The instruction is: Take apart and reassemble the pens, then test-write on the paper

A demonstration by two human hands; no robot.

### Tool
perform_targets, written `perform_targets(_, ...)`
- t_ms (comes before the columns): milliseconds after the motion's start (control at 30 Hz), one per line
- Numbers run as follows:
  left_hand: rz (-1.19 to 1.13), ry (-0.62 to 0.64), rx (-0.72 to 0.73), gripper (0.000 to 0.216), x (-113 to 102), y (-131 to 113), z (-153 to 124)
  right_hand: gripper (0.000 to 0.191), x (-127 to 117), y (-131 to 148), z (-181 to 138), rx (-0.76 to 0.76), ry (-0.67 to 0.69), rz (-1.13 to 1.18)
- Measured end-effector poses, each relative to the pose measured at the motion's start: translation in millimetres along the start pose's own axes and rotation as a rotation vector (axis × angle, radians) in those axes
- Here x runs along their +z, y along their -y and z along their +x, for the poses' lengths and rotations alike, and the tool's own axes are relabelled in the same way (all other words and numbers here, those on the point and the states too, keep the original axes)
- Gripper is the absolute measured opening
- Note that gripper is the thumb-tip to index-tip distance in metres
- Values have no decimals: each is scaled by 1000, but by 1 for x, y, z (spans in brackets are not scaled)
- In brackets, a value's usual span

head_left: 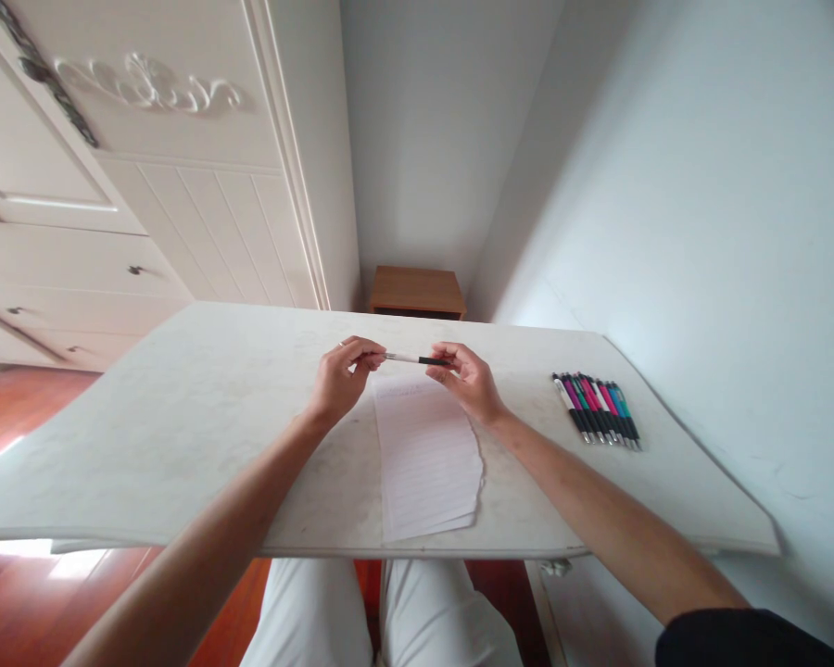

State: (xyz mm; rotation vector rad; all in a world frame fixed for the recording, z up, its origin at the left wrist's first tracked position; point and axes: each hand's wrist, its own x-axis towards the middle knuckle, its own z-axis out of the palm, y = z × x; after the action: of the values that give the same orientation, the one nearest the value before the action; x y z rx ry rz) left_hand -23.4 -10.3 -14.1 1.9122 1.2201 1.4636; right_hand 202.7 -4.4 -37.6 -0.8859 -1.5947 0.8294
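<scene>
While your left hand (344, 375) pinches the pen (407, 358) mid-frame, your right (469, 382) grips its black end; paper (427, 463) lower centre, pen row (598, 409) right of frame.

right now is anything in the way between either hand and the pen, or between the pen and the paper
Nothing visible: the left hand and right hand hold the pen by its ends, and no object shows between it and the paper. The right hand hides the paper's far right corner.
</scene>
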Motion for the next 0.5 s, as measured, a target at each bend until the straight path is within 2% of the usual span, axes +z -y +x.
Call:
perform_targets(133, -44, 17, 46, 8, 2, 1, -1, 29, 1, 7, -2, -67, 16, -120)
perform_targets(200, -86, 15, 19, 11, 4, 3, -2, 25, 0, 12, -3, -90, 0, -151)
perform_targets(333, -253, 64, -157, 34, 7, 9, -1, 21, -2, 19, -3, -117, -54, -148)
perform_targets(500, -312, 255, -316, 56, 6, 9, -1, 19, -2, 25, -4, -88, -34, -151)
